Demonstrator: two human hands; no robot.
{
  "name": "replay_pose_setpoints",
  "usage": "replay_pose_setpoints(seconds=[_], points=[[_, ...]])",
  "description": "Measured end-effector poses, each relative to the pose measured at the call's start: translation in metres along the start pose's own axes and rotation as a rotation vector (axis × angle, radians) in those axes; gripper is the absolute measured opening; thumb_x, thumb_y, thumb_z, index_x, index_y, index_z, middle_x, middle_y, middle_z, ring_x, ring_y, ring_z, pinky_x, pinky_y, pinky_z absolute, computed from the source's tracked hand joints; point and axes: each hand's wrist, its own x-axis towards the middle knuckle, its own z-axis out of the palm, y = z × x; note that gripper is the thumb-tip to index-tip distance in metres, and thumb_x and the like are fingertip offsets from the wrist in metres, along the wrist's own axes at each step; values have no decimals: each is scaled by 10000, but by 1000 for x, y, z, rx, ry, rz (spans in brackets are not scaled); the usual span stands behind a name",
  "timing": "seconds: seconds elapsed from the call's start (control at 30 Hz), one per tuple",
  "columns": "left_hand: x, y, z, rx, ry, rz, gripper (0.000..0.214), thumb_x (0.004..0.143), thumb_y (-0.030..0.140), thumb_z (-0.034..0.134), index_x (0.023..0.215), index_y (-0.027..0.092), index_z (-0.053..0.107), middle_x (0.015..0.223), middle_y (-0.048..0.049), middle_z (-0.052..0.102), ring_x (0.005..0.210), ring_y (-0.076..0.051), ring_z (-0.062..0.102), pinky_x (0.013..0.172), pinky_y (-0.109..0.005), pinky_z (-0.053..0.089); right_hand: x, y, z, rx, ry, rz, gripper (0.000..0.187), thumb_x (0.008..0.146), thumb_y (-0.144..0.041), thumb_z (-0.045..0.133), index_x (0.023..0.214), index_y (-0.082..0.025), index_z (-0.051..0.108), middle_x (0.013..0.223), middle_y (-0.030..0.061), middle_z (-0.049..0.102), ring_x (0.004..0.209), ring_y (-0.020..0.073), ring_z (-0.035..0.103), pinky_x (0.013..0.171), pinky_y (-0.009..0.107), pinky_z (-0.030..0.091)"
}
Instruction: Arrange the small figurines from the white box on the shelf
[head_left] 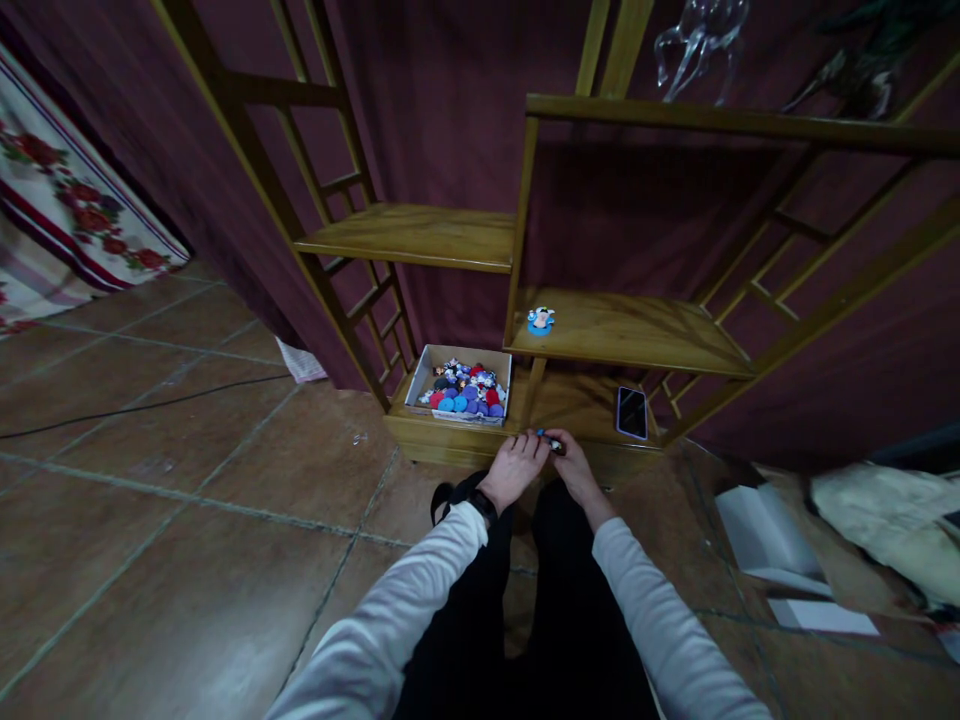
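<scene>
Head camera looks down on a low wooden shelf unit (600, 330), and everything places off that. Far left of it, a floral red-and-white cloth (67, 200) hangs at the edge of view, and a thin black cable (150, 400) runs across the brown tiled floor (187, 520). On the unit's bottom board, left side, sits a white open cardboard box (459, 388) heaped with small round pieces in blue, purple and red. Up on the middle shelf, a small blue-and-white figure (540, 320) stands alone.

Now the hands, meeting at the unit's front bottom edge. Left hand (516, 468), closed in narrow, fingers curled onto a tiny blue-tipped trinket (550, 440). Right hand (576, 465) pinches the same piece from the other side. It is mostly hidden between the fingertips, so its shape is hard to read.

Judging by its size, it should be very light and rigid, possibly slick, easy to fumble; a fingertip pinch across its body looks the sensible hold.

Right of the hands, a dark smartphone (631, 412) lies flat on the bottom board. Further right, white papers (765, 540) and a pale crumpled bag (885, 520) sit on the floor.
</scene>
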Motion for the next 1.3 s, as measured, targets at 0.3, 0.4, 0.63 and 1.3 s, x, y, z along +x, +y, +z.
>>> replay_pose_setpoints(seconds=[0.3, 0.4, 0.63, 1.3], points=[[-1, -11, -1, -204, -38, -169, 248, 855, 173, 445, 1093, 227, 486, 1054, -62, 560, 964, -187, 564, 843, -312, 433, -1, 2, 2, 63, -48, 48, 395, 608, -380, 730, 951, -228, 605, 910, 20, 659, 849, 196, 598, 815, 328, 460], [0, -18, 6, -405, 9, -231, 259, 835, 184, 481, 1088, 240, 491, 1069, -52, 569, 997, -189, 565, 849, -313, 445, 1, 4, 2, 92, -46, 40, 403, 613, -398, 724, 963, -227, 622, 960, 31, 672, 904, 210, 609, 869, 357, 448], [8, -32, 42, -919, 127, -413, 261, 698, 179, 632, 952, 169, 577, 850, -37, 654, 777, -158, 623, 748, -298, 495, 7, 17, -1, 12, -1, 54, 354, 621, -403, 705, 908, -202, 654, 933, 45, 693, 851, 213, 625, 808, 353, 479], [11, -41, 53, -1359, 105, -630, 396, 472, 323, 806, 772, 125, 639, 721, -43, 675, 666, -146, 616, 684, -290, 486, 6, 9, 3, 75, 19, 178, 383, 602, -450, 709, 879, -186, 702, 863, 37, 693, 736, 188, 639, 682, 335, 540]])
